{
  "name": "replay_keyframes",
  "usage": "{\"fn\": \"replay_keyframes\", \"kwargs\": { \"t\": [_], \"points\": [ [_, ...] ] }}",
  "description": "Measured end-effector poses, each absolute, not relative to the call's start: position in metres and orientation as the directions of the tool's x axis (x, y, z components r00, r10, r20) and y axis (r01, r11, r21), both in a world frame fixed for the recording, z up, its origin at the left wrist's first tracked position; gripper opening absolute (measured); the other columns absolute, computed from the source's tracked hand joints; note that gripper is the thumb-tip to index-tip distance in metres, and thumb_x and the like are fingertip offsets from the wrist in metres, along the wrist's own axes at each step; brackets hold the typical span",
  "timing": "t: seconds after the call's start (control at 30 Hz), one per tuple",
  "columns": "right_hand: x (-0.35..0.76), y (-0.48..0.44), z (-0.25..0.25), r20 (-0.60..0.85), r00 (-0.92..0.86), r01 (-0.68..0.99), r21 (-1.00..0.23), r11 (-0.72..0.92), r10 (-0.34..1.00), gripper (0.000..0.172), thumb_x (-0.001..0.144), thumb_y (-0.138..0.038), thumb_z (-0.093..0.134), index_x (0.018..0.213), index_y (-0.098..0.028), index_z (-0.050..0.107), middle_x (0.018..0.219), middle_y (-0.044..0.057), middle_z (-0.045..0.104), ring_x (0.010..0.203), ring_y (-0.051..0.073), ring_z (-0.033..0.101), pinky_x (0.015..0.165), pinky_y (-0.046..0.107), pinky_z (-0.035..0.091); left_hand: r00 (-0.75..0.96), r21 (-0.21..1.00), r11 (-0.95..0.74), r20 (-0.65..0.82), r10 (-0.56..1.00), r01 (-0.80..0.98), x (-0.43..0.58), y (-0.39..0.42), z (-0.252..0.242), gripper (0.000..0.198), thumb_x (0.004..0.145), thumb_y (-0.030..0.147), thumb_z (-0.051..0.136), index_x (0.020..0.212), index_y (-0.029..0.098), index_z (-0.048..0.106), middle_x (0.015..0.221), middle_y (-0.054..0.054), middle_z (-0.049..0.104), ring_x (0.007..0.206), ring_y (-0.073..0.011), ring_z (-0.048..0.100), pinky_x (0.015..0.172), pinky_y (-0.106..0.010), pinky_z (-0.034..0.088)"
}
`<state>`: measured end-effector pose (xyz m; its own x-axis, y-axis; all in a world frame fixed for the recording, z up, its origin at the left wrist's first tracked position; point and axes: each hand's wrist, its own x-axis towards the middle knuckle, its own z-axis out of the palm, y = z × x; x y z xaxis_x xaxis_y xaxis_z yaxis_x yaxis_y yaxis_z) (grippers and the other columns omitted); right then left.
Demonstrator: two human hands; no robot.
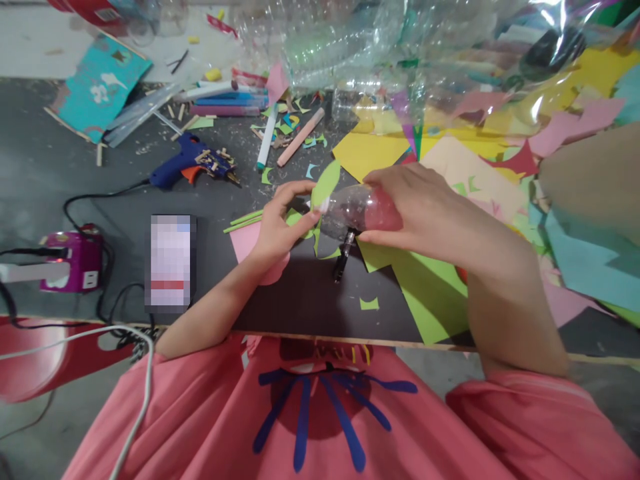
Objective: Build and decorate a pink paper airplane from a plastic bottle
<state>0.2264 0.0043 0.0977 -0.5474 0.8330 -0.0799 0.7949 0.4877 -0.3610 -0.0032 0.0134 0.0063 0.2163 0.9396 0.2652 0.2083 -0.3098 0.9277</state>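
Note:
A clear plastic bottle (347,208) lies on its side in the air above the dark table, its narrow end pointing left. My right hand (425,207) is wrapped around the wide end, with the thumb below and the fingers on top. At the narrow end, my left hand (280,223) pinches a light green paper leaf (327,181) against the neck; the exact contact is partly hidden by the fingers. Under the bottle rests a black pen (343,259). Beneath my left hand are pink paper (245,241) and thin green sticks (245,220).
To the left are a blue glue gun (183,160), a phone (171,263) and a purple power socket (75,261) with cables. Markers (300,138) and paper scraps lie ahead. Several clear bottles (340,53) crowd the back. Green sheets (433,293) and coloured paper cover the right.

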Motion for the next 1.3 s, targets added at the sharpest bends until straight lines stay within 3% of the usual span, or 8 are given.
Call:
{"fn": "replay_keyframes", "kwargs": {
  "t": [0.1,0.2,0.33,0.47,0.7,0.9,1.13,1.3],
  "points": [
    [0.227,0.006,0.103,-0.192,-0.587,0.769,-0.438,0.467,0.786,0.057,0.082,-0.051,0.056,0.128,-0.018,0.050,0.115,0.013,0.064,0.103,0.032,0.060,0.083,0.041,0.046,0.387,0.838,-0.488,0.377,0.842,0.245,-0.007,0.016,0.012,0.037,0.080,0.047,0.065,0.111,0.028,0.063,0.118,-0.004,0.065,0.125,-0.0224,0.049,0.108,-0.041,0.038],
    [0.225,0.006,0.107,-0.292,-0.570,0.799,-0.415,0.435,0.768,0.051,0.079,-0.048,0.059,0.123,-0.020,0.054,0.104,0.009,0.068,0.087,0.027,0.063,0.070,0.034,0.045,0.499,0.791,-0.566,0.402,0.768,0.233,-0.008,0.018,0.014,0.038,0.084,0.042,0.062,0.120,0.033,0.058,0.135,-0.002,0.056,0.136,-0.0238,0.038,0.114,-0.046,0.030],
    [0.220,0.003,0.106,-0.168,-0.522,0.840,-0.273,0.470,0.836,0.046,0.079,-0.041,0.058,0.118,-0.018,0.056,0.103,0.011,0.064,0.092,0.028,0.060,0.069,0.033,0.043,0.492,0.848,-0.494,0.352,0.796,0.193,-0.006,0.015,0.012,0.059,0.087,0.045,0.058,0.141,0.038,0.036,0.154,-0.001,0.033,0.144,-0.0253,0.027,0.119,-0.048,0.023],
    [0.217,0.003,0.099,-0.055,-0.466,0.877,-0.162,0.452,0.883,0.042,0.084,-0.036,0.052,0.121,-0.017,0.053,0.108,0.012,0.060,0.097,0.029,0.057,0.071,0.035,0.042,0.514,0.922,-0.373,0.270,0.814,0.107,-0.002,0.005,0.011,0.063,0.090,0.050,0.048,0.147,0.036,0.026,0.158,0.001,0.023,0.147,-0.0257,0.018,0.122,-0.044,0.015],
    [0.207,0.006,0.100,-0.081,-0.427,0.902,-0.111,0.418,0.901,0.042,0.084,-0.033,0.053,0.121,-0.015,0.051,0.105,0.014,0.063,0.093,0.030,0.058,0.073,0.037,0.041,0.590,0.917,-0.395,0.291,0.753,0.051,0.005,-0.002,0.006,0.071,0.092,0.061,0.031,0.151,0.034,0.002,0.161,0.005,-0.003,0.148,-0.0280,-0.002,0.123,-0.046,0.004],
    [0.206,0.005,0.097,-0.012,-0.450,0.891,-0.076,0.448,0.893,0.038,0.087,-0.033,0.047,0.121,-0.016,0.050,0.105,0.013,0.063,0.094,0.029,0.057,0.075,0.038,0.041,0.595,0.902,-0.418,0.278,0.754,0.107,0.003,0.000,0.005,0.074,0.091,0.063,0.031,0.151,0.034,0.000,0.161,0.004,-0.003,0.148,-0.0272,-0.001,0.123,-0.044,0.000],
    [0.208,0.005,0.097,-0.021,-0.460,0.886,-0.082,0.457,0.888,0.037,0.088,-0.027,0.044,0.123,-0.016,0.049,0.106,0.013,0.063,0.097,0.030,0.056,0.078,0.040,0.040,0.579,0.906,-0.411,0.284,0.764,0.099,0.000,0.002,0.002,0.072,0.089,0.062,0.037,0.151,0.037,0.010,0.161,0.003,0.007,0.148,-0.0292,0.006,0.123,-0.048,0.003],
    [0.206,0.004,0.096,-0.026,-0.475,0.878,-0.082,0.472,0.879,0.037,0.089,-0.026,0.043,0.124,-0.017,0.048,0.106,0.014,0.064,0.097,0.030,0.057,0.077,0.040,0.040,0.552,0.885,-0.454,0.329,0.766,0.102,0.000,0.001,0.006,0.067,0.091,0.056,0.040,0.150,0.036,0.014,0.161,0.005,0.012,0.148,-0.0279,0.010,0.124,-0.043,0.008]
  ]
}}
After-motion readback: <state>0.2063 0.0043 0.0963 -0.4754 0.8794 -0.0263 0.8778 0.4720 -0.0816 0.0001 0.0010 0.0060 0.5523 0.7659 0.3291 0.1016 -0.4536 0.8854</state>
